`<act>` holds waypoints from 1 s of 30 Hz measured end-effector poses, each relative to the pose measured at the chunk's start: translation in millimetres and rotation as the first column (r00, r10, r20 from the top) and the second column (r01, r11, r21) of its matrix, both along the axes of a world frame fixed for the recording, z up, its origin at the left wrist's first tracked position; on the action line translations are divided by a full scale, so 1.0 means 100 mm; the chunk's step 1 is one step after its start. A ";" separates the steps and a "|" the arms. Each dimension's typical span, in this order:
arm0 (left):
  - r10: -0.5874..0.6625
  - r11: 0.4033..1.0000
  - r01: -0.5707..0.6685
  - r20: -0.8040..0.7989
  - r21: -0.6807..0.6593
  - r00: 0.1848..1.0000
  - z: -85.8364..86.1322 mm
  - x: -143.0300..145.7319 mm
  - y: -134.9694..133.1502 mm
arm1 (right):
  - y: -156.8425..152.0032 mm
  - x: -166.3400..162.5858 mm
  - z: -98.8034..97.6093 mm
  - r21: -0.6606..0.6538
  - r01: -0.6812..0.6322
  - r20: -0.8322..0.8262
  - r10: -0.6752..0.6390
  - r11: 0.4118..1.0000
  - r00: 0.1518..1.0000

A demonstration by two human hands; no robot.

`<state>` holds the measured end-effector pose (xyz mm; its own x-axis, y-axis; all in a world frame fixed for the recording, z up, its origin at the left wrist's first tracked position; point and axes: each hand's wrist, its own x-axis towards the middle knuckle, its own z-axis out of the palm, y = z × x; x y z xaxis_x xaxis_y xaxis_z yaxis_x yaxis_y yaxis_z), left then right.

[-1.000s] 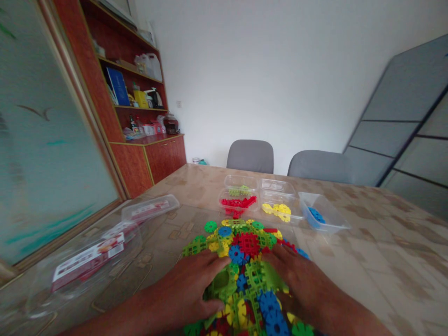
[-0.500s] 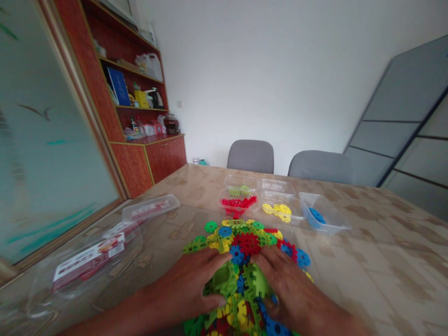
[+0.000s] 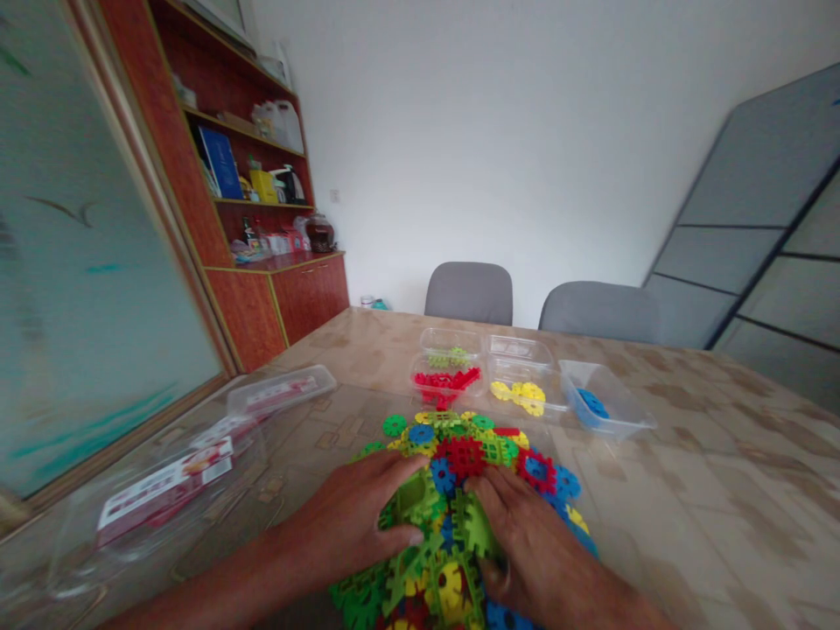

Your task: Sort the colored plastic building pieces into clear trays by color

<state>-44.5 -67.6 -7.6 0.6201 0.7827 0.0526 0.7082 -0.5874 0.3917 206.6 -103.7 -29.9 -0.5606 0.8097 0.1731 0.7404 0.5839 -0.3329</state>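
A heap of interlocking plastic pieces (image 3: 459, 455), green, yellow, red and blue, lies on the patterned table (image 3: 689, 490) in front of me. My left hand (image 3: 354, 525) rests on the heap's left side with its fingers curled around a light green piece (image 3: 410, 503). My right hand (image 3: 531, 547) lies on the right side, fingers pressed onto green pieces. Behind the heap stand clear trays: one with red pieces (image 3: 446, 381), one with yellow pieces (image 3: 521, 394), one with green pieces (image 3: 450, 354) and one with blue pieces (image 3: 600, 407).
A clear plastic tub with a red and white label (image 3: 164, 490) and its lid (image 3: 282, 390) lie at the left. Two grey chairs (image 3: 469, 293) stand behind the table. A wooden cabinet (image 3: 262, 219) with shelves is at the back left.
Both hands have drawn closer together over the heap and shifted slightly forward. Blue and red pieces at the right of the heap have come into sight.
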 end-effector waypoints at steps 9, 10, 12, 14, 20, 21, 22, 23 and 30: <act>-0.016 1.000 0.016 0.000 -0.008 1.000 -0.02 -0.01 0.00 | 0.02 0.05 0.03 0.000 0.051 -0.043 -0.051 0.999 0.998; -0.011 1.000 0.011 -0.006 -0.016 1.000 -0.01 0.00 -0.01 | 0.02 0.06 0.05 -0.007 0.072 -0.035 -0.072 0.997 0.997; -0.012 0.999 0.012 -0.009 -0.030 1.000 0.01 0.01 -0.01 | 0.03 0.07 0.08 -0.012 0.098 -0.023 -0.099 0.995 0.995; -0.018 0.999 0.018 -0.006 -0.032 1.000 0.01 0.01 -0.02 | 0.03 0.07 0.12 -0.017 0.098 -0.015 -0.099 0.995 0.995; -0.021 1.000 0.021 -0.017 -0.020 1.000 -0.01 0.00 -0.02 | -0.01 0.02 0.13 -0.038 -0.013 0.013 0.013 0.999 1.000; -0.023 1.000 0.023 -0.017 -0.017 1.000 -0.01 0.00 -0.02 | -0.02 0.02 0.13 -0.045 -0.030 0.023 0.031 0.999 0.999; -0.027 1.000 0.026 -0.016 -0.016 1.000 -0.01 0.00 -0.02 | -0.02 0.02 0.14 -0.056 -0.046 0.031 0.047 0.997 0.998; -0.029 0.999 0.028 -0.015 -0.016 0.999 0.00 0.01 -0.02 | -0.03 0.01 0.14 -0.070 -0.059 0.034 0.061 0.996 0.998; -0.009 0.999 0.007 -0.041 -0.047 0.999 0.00 0.02 -0.02 | -0.02 -0.02 0.18 -0.067 -0.050 0.023 0.051 0.997 0.998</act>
